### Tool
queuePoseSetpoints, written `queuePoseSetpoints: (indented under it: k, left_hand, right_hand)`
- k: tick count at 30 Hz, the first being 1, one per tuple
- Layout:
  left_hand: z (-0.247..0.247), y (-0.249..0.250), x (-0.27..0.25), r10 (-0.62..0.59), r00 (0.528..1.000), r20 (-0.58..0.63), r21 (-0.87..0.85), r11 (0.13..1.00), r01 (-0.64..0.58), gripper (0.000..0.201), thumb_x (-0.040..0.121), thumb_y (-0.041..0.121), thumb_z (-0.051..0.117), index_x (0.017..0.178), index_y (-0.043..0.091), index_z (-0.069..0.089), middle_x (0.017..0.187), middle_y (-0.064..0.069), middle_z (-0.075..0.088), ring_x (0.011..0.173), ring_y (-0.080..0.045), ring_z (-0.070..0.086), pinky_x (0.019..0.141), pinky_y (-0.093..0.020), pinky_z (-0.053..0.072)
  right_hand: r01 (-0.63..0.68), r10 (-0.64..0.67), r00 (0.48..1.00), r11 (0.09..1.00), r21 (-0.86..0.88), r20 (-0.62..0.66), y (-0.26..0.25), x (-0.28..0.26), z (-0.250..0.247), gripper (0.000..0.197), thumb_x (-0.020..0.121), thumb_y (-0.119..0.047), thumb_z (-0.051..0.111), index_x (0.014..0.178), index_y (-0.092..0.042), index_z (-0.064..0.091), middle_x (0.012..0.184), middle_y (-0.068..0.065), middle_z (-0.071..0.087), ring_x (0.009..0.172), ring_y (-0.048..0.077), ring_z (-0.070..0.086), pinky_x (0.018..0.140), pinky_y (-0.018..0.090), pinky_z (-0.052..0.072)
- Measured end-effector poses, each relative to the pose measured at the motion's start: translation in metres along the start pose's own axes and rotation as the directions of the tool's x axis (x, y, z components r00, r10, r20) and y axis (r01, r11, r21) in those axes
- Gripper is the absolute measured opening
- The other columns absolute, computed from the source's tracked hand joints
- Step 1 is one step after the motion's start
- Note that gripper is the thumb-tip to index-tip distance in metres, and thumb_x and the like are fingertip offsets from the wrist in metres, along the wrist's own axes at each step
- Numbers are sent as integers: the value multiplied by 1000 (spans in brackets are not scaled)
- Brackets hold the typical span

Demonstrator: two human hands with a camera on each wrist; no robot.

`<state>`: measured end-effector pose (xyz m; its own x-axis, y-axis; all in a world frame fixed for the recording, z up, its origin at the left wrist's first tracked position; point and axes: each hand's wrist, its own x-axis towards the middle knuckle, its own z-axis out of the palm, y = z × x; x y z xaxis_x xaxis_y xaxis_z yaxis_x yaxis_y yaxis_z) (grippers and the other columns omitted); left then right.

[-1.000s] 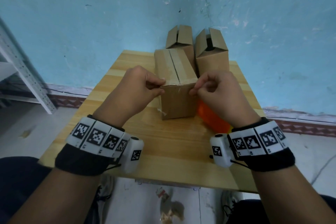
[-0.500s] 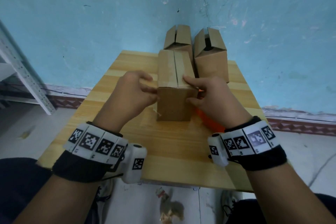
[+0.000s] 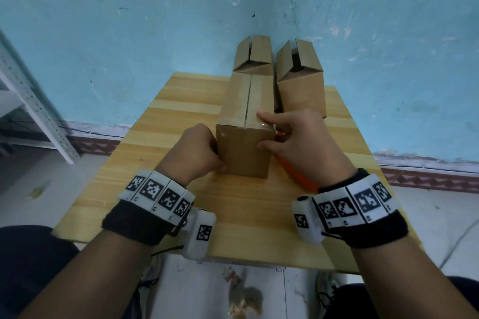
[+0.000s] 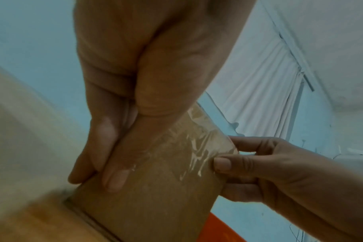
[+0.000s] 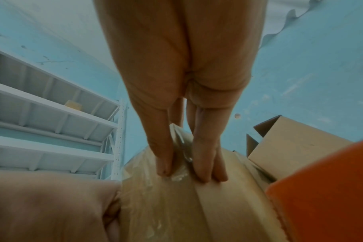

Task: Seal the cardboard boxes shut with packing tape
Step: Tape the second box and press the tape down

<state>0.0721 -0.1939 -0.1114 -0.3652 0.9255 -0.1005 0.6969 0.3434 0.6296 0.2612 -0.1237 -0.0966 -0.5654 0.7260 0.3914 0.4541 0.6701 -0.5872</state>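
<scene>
A: Two hands at frame centre: left hand curls against the box, thumb flat; right hand pinches the taped corner.

B: Risk: wrinkled tape may lift under uneven pressing.

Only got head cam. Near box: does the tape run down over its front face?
Observer: Yes. The left wrist view shows clear tape lying wrinkled across the upper front face of the box.
Operator: Left hand looks like a fist from here. Is it gripping?
Observer: It is. The left hand pinches the box's left front edge, with the thumb flat on the front face and the fingers along the side wall.
</scene>
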Motion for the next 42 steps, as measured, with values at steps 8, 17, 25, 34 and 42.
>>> queuePoseSetpoints:
  k: [8,17,25,34,42]
  left_hand:
    - [-8,0,-2,107,989,-102,96,991,-97,19,63,4,89,64,3,70,62,-7,62,62,-16,62,50,-19,40]
    - [-30,-9,-7,217,974,-64,71,975,-212,9,75,0,80,71,6,75,64,-2,69,61,-7,64,53,-12,42]
    - [-39,-17,-16,200,979,-47,-109,973,-204,39,60,13,93,95,11,76,74,1,76,72,-8,73,76,-31,60]
    - [-36,-28,-20,363,928,87,-371,876,-308,116,68,29,85,150,57,8,140,48,30,132,16,33,95,-9,44]
    - [-25,-25,-13,416,907,63,-392,846,-361,111,78,39,78,155,47,-2,157,19,34,141,4,34,117,-35,35]
  right_hand:
    - [3,-1,999,999,37,-32,-4,1,0,58,76,-16,83,130,-17,61,119,1,69,108,7,64,97,25,52]
    - [-63,66,998,976,207,-4,3,3,-2,50,80,-21,79,127,-15,64,98,-3,75,72,-4,64,73,23,56]
    - [-137,74,985,883,448,156,10,0,-15,46,79,-12,74,124,-8,65,100,-8,75,95,14,71,76,29,61]
    - [-117,41,987,848,517,156,12,-1,-20,46,74,-14,72,120,-15,65,91,-8,76,92,10,71,79,31,60]
    - [-61,3,991,894,445,130,7,-1,-11,45,78,-11,76,122,-8,65,108,-12,70,102,1,67,88,19,54]
